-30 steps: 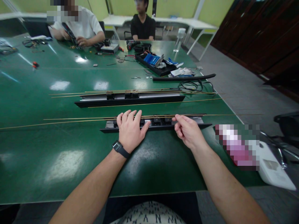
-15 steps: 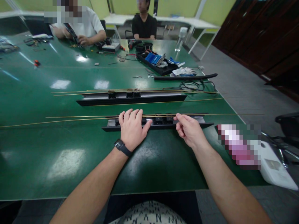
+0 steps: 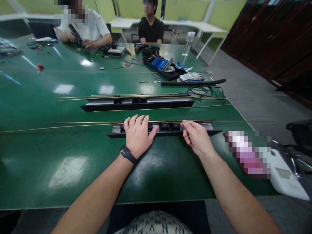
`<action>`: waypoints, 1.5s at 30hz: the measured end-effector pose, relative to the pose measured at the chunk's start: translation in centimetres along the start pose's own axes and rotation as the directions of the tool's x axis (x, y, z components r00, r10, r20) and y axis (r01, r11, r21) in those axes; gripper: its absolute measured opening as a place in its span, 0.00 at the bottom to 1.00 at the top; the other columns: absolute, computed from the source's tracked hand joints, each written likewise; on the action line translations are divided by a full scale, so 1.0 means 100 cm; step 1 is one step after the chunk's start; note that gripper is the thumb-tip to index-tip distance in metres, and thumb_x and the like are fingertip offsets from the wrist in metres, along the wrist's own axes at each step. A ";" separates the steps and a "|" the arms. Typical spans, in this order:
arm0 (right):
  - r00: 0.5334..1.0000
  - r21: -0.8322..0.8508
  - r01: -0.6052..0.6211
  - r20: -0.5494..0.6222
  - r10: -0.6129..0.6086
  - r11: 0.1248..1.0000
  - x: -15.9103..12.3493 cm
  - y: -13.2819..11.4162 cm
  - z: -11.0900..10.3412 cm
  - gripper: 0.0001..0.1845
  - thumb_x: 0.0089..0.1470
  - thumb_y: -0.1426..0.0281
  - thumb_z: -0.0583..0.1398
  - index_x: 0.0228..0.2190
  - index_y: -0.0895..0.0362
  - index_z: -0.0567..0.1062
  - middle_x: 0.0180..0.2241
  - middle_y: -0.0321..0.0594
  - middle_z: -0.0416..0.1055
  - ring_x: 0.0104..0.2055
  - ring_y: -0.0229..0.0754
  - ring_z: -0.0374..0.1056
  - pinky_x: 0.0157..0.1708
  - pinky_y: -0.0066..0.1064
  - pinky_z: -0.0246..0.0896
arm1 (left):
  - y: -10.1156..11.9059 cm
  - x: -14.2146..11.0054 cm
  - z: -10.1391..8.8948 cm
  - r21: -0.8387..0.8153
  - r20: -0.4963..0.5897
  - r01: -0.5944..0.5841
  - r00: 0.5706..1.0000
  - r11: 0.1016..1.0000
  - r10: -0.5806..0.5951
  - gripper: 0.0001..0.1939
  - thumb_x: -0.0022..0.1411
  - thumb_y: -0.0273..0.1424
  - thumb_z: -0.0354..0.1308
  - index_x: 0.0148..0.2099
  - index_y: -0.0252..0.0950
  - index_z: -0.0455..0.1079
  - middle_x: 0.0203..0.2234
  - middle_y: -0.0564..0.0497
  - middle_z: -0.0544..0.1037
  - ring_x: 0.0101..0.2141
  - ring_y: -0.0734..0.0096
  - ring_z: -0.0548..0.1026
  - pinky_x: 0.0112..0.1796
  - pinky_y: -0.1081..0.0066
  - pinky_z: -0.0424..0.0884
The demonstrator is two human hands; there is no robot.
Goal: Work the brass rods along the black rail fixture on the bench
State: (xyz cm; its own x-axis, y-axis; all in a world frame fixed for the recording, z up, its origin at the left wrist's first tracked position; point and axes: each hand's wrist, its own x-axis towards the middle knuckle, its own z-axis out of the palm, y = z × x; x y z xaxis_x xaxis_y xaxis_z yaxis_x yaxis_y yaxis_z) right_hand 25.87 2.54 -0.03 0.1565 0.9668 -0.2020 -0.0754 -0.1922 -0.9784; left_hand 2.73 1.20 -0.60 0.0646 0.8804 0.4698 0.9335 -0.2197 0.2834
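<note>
My left hand (image 3: 136,135) lies palm down on the near black rail (image 3: 165,129), fingers flat and together over its left part. My right hand (image 3: 197,136) is curled at the rail's middle, thumb and forefinger pinched on a thin brass rod (image 3: 80,124) that runs along the rail's top. A second brass rod (image 3: 234,121) lies beside it and sticks out past the rail to the right. A black watch sits on my left wrist.
A second black rail (image 3: 137,104) with several brass rods lies further back on the green table (image 3: 73,162). A black tray (image 3: 163,70), cables (image 3: 203,90) and a bottle (image 3: 188,42) stand behind. Two people work at the far end. A white device (image 3: 285,178) sits right.
Both hands hold almost the same places on the near rail. The view has shifted slightly; my right hand has edged a little to the left along the rod.
</note>
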 end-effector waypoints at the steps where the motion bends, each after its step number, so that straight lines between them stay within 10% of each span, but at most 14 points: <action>1: 1.000 -0.010 0.007 -0.003 -0.007 1.000 0.000 0.000 0.000 0.22 0.53 0.51 0.70 0.34 0.59 0.79 0.16 0.31 0.67 0.10 0.29 0.54 0.08 0.21 0.39 | 0.000 0.000 0.000 -0.002 0.001 0.001 1.000 1.000 -0.001 0.26 0.70 0.47 0.55 0.62 0.37 0.72 0.57 0.39 0.78 0.61 0.42 0.67 0.64 0.43 0.52; 45: 1.000 0.018 0.008 -0.029 -0.007 1.000 -0.001 0.000 0.001 0.21 0.49 0.54 0.72 0.34 0.57 0.78 0.17 0.30 0.68 0.11 0.29 0.54 0.08 0.20 0.38 | 0.001 0.000 -0.002 0.001 0.012 0.004 1.000 1.000 -0.004 0.27 0.70 0.48 0.55 0.62 0.37 0.72 0.58 0.38 0.77 0.61 0.42 0.67 0.64 0.43 0.53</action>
State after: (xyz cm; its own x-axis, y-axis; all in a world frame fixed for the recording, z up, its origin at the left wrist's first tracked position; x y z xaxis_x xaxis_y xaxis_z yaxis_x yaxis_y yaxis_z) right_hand 25.74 2.50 0.00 0.1859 0.9628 -0.1963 -0.0920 -0.1818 -0.9790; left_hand 2.75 1.12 -0.44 0.0652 0.8862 0.4586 0.9342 -0.2157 0.2841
